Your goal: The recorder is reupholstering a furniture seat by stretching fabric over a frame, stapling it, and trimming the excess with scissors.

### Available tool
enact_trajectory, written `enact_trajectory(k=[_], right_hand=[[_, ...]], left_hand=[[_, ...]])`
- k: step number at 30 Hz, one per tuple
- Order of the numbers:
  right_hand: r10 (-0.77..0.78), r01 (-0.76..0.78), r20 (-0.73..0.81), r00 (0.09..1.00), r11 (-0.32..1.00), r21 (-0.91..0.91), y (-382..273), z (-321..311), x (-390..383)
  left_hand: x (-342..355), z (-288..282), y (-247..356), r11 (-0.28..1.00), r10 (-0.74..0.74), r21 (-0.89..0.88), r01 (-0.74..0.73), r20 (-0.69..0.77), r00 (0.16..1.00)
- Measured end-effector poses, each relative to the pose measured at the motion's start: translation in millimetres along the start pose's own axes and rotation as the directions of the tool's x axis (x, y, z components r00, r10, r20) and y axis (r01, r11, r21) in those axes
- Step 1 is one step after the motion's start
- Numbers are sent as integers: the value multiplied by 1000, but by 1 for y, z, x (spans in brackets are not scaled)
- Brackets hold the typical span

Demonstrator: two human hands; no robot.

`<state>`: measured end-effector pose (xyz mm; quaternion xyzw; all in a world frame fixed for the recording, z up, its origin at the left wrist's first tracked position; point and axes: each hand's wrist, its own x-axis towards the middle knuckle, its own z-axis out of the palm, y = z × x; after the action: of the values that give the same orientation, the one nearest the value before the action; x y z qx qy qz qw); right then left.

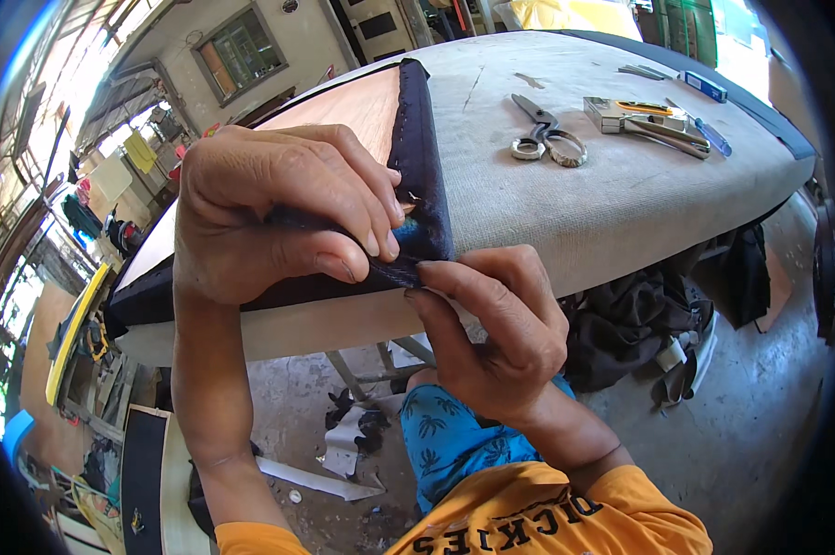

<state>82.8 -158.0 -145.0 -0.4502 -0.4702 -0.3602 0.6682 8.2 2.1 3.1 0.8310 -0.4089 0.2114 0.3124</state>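
A pale plywood panel (334, 106) edged with dark fabric (416, 139) lies on a light-grey padded worktop (547, 222). My left hand (283, 203) is closed on the fabric at the panel's near right corner, with thumb and fingertips bunched there. My right hand (487, 328) pinches the same dark fabric between thumb and forefinger, just right of my left fingertips. On the worktop to the right are scissors (564, 150), a metal staple gun (612, 116), a blue-handled screwdriver (713, 139) and a small blue box (702, 85).
Dark cloth (635, 333) hangs or lies heaped below the worktop on the right. Metal legs (348, 375) stand beneath it. Offcuts (343, 435) litter the concrete floor (695, 435). Boards (75, 338) lean at the left; a wall with a window (237, 55) stands behind.
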Motion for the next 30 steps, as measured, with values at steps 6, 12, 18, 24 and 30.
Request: enact_trajectory(k=[6, 12, 18, 24, 30], right_hand=[[133, -139, 110, 985, 989, 51, -9, -4, 7], [174, -190, 160, 972, 977, 95, -11, -5, 10], [196, -215, 109, 975, 955, 206, -6, -5, 5], [29, -27, -12, 999, 990, 135, 5, 0, 3], [82, -87, 53, 995, 992, 97, -7, 0, 5]], left_hand=[[2, 1, 0, 1000, -15, -21, 15, 10, 1000], [1, -1, -1, 1000, -6, 5, 6, 24, 1000], [2, 3, 2, 999, -50, 10, 50, -35, 998], [2, 5, 3, 997, -70, 1, 71, -67, 995], [2, 0, 3, 1000, -14, -22, 15, 24, 1000]])
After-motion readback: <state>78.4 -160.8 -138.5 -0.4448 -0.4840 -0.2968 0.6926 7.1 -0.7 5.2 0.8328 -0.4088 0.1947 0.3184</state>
